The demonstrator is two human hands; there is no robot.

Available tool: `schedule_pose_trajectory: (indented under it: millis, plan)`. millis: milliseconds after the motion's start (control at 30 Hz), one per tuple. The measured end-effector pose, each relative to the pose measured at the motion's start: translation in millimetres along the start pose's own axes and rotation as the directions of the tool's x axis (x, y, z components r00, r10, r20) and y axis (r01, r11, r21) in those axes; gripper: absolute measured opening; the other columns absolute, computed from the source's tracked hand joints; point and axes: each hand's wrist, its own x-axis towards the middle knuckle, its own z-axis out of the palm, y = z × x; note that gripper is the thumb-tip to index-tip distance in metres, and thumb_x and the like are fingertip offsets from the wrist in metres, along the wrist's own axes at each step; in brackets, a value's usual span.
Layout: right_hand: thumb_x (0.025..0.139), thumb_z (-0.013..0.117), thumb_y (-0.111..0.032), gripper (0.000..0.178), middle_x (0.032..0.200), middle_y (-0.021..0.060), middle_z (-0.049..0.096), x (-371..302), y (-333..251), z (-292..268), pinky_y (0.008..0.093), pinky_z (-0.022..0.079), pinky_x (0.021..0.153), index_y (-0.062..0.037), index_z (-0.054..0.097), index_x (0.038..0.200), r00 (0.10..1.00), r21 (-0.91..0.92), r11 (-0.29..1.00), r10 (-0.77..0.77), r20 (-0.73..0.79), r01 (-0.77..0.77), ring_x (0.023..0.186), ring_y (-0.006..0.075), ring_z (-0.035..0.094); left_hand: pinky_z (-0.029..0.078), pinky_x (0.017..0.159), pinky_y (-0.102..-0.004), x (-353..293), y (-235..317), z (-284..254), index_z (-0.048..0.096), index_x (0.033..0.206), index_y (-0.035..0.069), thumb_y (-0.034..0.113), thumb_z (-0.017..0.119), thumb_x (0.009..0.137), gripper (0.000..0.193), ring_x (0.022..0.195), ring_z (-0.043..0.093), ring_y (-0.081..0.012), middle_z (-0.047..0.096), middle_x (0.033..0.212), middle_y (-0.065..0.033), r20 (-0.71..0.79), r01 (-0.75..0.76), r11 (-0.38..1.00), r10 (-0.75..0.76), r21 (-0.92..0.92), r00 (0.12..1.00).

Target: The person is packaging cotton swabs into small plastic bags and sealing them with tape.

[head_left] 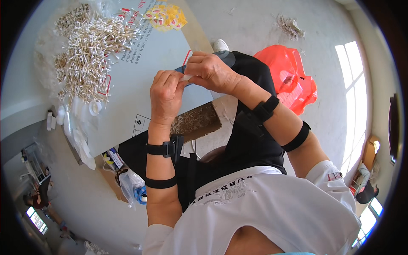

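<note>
Over the near right edge of a grey-blue table board [127, 97], my left hand [165, 95] and my right hand [212, 74] meet. Both are closed, their fingertips pinching a small white piece [186, 77] between them. Its kind is hidden by the fingers. To the left on the board lies a big heap of cotton swabs [89, 51] on clear plastic. Yellow-and-white labels [168, 17] lie scattered at the board's far end. Below my hands, an open cardboard box [197, 121] has many thin pale sticks or scraps in it.
Small white round containers [94, 108] and plastic film [78, 142] sit at the board's left edge. A red plastic bag [284, 76] lies on the floor at right. Farther off is a pile of scraps [290, 27]. A carton with packets [114, 174] stands at lower left.
</note>
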Motion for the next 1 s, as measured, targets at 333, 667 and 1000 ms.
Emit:
schedule_pose_trajectory:
  millis: [333,667,1000]
  plan:
    - [0.079,0.072,-0.004,0.012,0.087,0.0105,0.064,-9.9,-4.9,7.6,0.0324,0.051,0.068,-0.0008,0.068,0.09,0.973,0.308,0.948,0.14,-0.181,-0.079,0.079,0.0251,0.063,0.049,0.067,-0.0344,-3.3,1.8,1.8,0.066,0.085,0.003,-0.005,0.076,0.066,0.023,0.079,0.059,-0.0256,0.061,0.083,-0.0064,-0.088,0.18,0.952,-0.207,-0.248,0.974]
    - [0.083,0.065,-0.003,0.008,0.083,0.0104,0.057,-0.7,-11.5,7.4,0.0383,0.048,0.065,-0.002,0.057,0.082,0.986,0.093,0.991,0.104,-0.132,-0.092,0.077,0.0327,0.06,0.047,0.063,-0.0371,8.8,-1.3,-0.4,0.056,0.072,0.002,-0.012,0.063,0.064,0.017,0.074,0.053,-0.0271,0.057,0.077,-0.007,-0.1,-0.061,0.998,0.06,-0.003,0.993]
    - [0.082,0.066,-0.005,0.009,0.084,0.0123,0.059,-6.4,-10.5,7.2,0.0419,0.048,0.064,-0.0014,0.057,0.08,0.971,0.21,0.971,0.154,-0.184,-0.115,0.075,0.0354,0.061,0.046,0.061,-0.0334,-2.8,-3.3,-6.1,0.054,0.078,0.001,-0.012,0.061,0.069,0.018,0.071,0.054,-0.024,0.055,0.077,-0.0077,-0.085,0.025,1.0,-0.027,-0.019,0.996]
